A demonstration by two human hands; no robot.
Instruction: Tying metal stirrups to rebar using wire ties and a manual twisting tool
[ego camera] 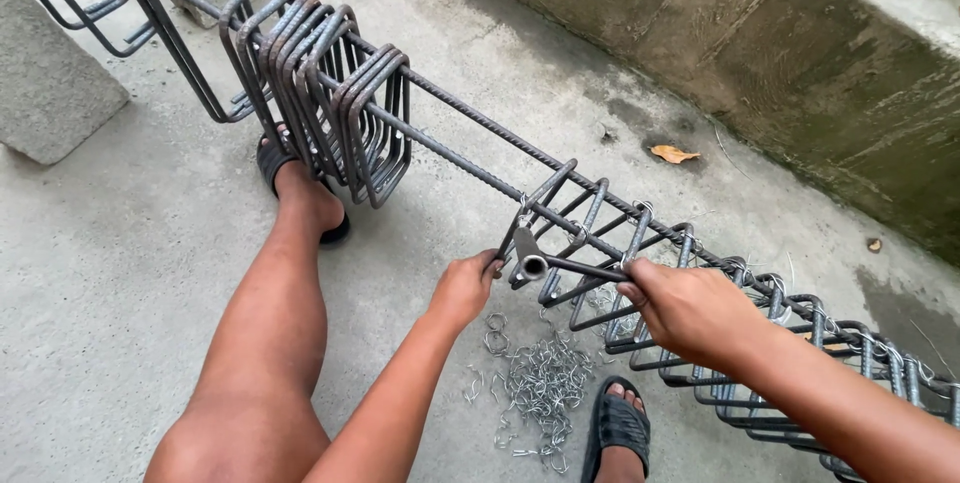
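Right hand: lower right of frame, grip closed on a metal tying tool.
Tool: centre, its tubular head against a stirrup of the rebar cage.
Left hand: lower centre, fingers curled on that stirrup.
Loose stirrups: upper left, bunched on the long bars.
Wire ties: heaped on the floor, bottom centre, beside a sandalled foot.

Both hands closed in grips, left and right, forearms extended forward
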